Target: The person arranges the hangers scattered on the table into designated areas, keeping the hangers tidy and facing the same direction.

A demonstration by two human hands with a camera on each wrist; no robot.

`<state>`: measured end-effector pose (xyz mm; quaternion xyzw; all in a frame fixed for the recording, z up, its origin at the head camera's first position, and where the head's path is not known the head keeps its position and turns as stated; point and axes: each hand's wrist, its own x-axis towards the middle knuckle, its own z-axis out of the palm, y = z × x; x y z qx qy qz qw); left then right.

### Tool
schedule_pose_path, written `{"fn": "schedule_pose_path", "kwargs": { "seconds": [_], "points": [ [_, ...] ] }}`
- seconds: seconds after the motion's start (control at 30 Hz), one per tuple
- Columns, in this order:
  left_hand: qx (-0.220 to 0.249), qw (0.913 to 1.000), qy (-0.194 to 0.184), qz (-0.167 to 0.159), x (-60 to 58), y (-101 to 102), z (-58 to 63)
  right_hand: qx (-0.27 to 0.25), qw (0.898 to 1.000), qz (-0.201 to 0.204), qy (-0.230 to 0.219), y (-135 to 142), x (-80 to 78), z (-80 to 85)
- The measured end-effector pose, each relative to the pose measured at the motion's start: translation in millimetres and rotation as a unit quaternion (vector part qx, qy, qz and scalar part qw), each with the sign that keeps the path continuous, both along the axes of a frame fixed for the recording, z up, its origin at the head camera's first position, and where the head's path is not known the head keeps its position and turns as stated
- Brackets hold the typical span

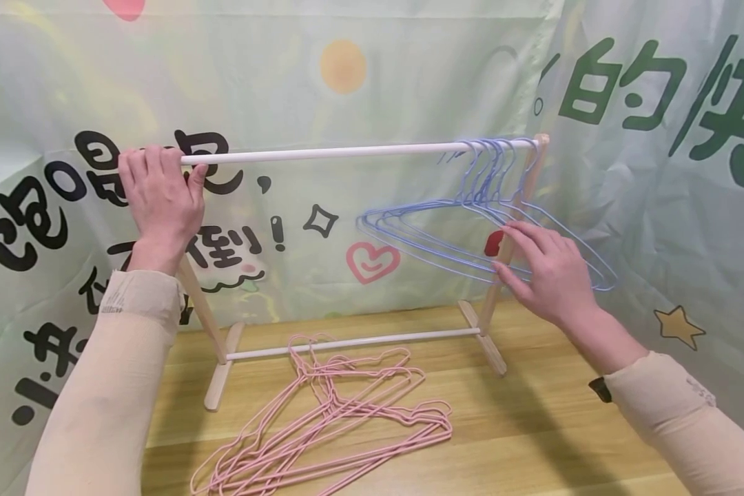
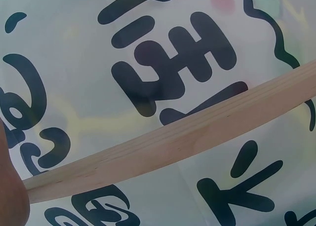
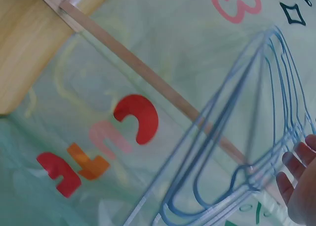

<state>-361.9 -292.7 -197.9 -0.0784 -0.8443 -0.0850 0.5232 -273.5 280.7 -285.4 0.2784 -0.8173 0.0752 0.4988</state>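
Note:
A small clothes rack with a white top rod (image 1: 322, 152) stands on the table. At its top left corner my left hand (image 1: 164, 196) grips the rod end, fingers over the top and thumb by the rod; the left wrist view shows the wooden post (image 2: 173, 137) below. Several blue wire hangers (image 1: 423, 204) hang bunched at the rod's right end. Beside their right-hand arms is my right hand (image 1: 554, 275), its fingers loosely bent and thumb apart. In the right wrist view, the fingertips (image 3: 294, 166) are right at the wires of the blue hangers (image 3: 224, 110).
Several pink wire hangers (image 1: 331, 410) lie tangled on the wooden table (image 1: 508, 441), in front of the rack's lower rod (image 1: 378, 340). Wooden feet (image 1: 223, 375) support the rack. A printed cloth backdrop (image 1: 372, 83) closes off the back and sides.

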Motion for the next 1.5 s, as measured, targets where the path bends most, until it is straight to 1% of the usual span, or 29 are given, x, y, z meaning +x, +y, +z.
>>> {"fn": "schedule_pose_path", "kwargs": {
  "seconds": [0.13, 0.27, 0.43, 0.5, 0.57, 0.7, 0.87, 1.0, 1.13, 1.2, 1.27, 1.4, 1.5],
  "points": [
    [0.001, 1.0, -0.001, 0.0, 1.0, -0.1, -0.6, -0.038, 0.999, 0.001, 0.031, 5.3, -1.6, 16.3],
    [0.001, 1.0, 0.003, 0.0, 1.4, -0.3, -0.5, -0.094, 0.994, -0.006, 0.046, 14.5, -10.0, 34.5],
    [0.003, 1.0, 0.006, -0.005, 2.5, 0.9, 0.7, -0.161, 0.986, -0.033, 0.019, 24.4, -22.3, 58.0],
    [0.005, 1.0, 0.005, -0.006, 3.5, 1.8, 1.0, -0.174, 0.984, -0.046, 0.006, 26.6, -27.4, 67.2],
    [0.006, 1.0, 0.0, -0.006, 3.9, 1.9, 1.1, -0.177, 0.982, -0.059, -0.006, 28.1, -33.9, 74.9],
    [0.003, 0.9999, -0.011, -0.004, 4.3, 2.6, 1.6, -0.173, 0.981, -0.08, -0.03, 31.8, -48.3, 84.7],
    [-0.001, 0.9999, -0.013, -0.002, 3.9, 2.8, 1.6, -0.165, 0.976, -0.118, -0.076, 35.8, -64.7, 89.5],
    [-0.002, 1.0, -0.008, 0.005, 2.1, 0.7, 1.1, -0.146, 0.974, -0.14, -0.101, 34.5, -72.5, 91.9],
    [-0.001, 1.0, -0.003, 0.003, 2.4, 0.1, 1.3, -0.13, 0.971, -0.156, -0.126, 33.0, -76.7, 92.7],
    [-0.001, 1.0, -0.003, 0.0, 3.0, 0.4, 1.4, -0.123, 0.967, -0.169, -0.143, 33.5, -79.0, 93.4],
    [-0.002, 1.0, -0.004, -0.001, 2.6, 0.9, 1.6, -0.104, 0.961, -0.193, -0.166, 34.9, -81.6, 95.2],
    [-0.001, 1.0, -0.006, 0.003, 1.8, 0.7, 1.2, -0.044, 0.948, -0.241, -0.201, 37.9, -88.2, 97.7],
    [0.0, 1.0, -0.007, 0.001, 1.2, 0.3, 1.3, -0.022, 0.947, -0.248, -0.202, 37.9, -92.4, 96.9]
  ]
}}
